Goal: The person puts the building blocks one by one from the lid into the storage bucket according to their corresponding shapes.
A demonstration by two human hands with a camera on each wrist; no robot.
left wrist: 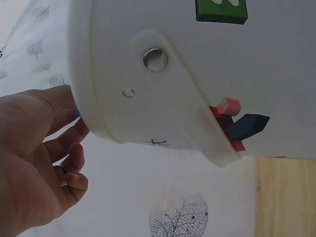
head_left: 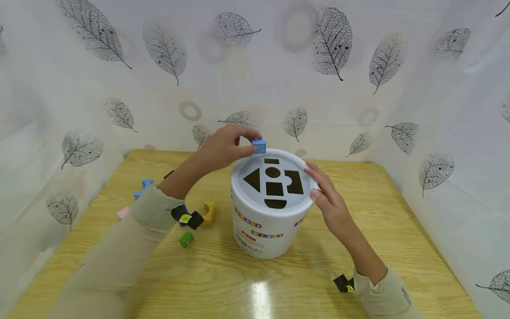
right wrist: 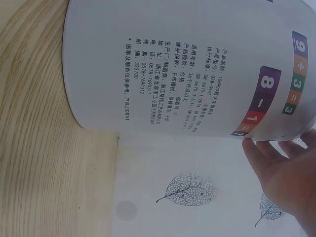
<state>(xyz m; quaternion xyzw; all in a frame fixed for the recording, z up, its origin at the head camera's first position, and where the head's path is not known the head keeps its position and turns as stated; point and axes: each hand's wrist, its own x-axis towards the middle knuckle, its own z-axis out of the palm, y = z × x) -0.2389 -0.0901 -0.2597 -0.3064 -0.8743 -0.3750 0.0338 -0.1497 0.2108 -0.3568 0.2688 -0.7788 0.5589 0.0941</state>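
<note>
Small blue block (head_left: 259, 146) by the far edge of the pierced lid (head_left: 294, 201), white bucket (head_left: 266, 227) upright

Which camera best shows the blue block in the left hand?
The head view: it shows the blue block clearly, pinched by the left hand near the far rim of the bucket. The left wrist view shows just a sliver of blue at the bucket's edge; the right wrist view, none of it.

In my head-camera feed, I see a yellowish wooden table (head_left: 215, 279) with visible grain. White curtains (head_left: 271, 88) surround its back and both sides, printed with dark, lacy leaves (head_left: 334, 42) and faint grey rings (head_left: 190, 103). A bright reflection (head_left: 261, 299) gleams on the wood, low in view.
</note>
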